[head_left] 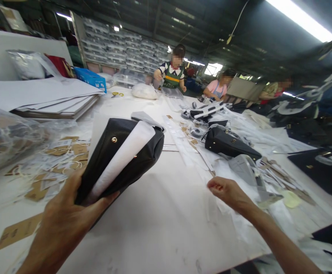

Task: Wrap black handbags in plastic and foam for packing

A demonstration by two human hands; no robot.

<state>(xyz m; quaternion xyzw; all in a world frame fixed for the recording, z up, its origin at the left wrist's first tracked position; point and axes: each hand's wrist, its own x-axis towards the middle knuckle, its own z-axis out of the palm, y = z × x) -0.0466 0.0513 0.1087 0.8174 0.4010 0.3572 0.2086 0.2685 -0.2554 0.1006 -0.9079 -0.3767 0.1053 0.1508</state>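
A black handbag (pixel 149 161) is tilted up in front of me, with small gold-coloured metal fittings on its sides. My left hand (pixel 71 207) grips its near end, the thumb on one side and the fingers on the other. A folded white sheet (pixel 126 160) shows between the bag's two black panels. Over the table to the right, my right hand (pixel 224 190) is closed with its fingertips curled in. Whether anything is between those fingers I cannot make out. A thin strip with a brown end (pixel 212 172) lies just beyond it.
Brown tags (pixel 37 190) with white strings litter the left side. Stacked white boards (pixel 54 102) and a blue box (pixel 90 79) stand behind them. Another black bag (pixel 231 142), wrappings and straps cover the right. Co-workers, one in a striped apron (pixel 170 82), stand across the white table (pixel 166 228).
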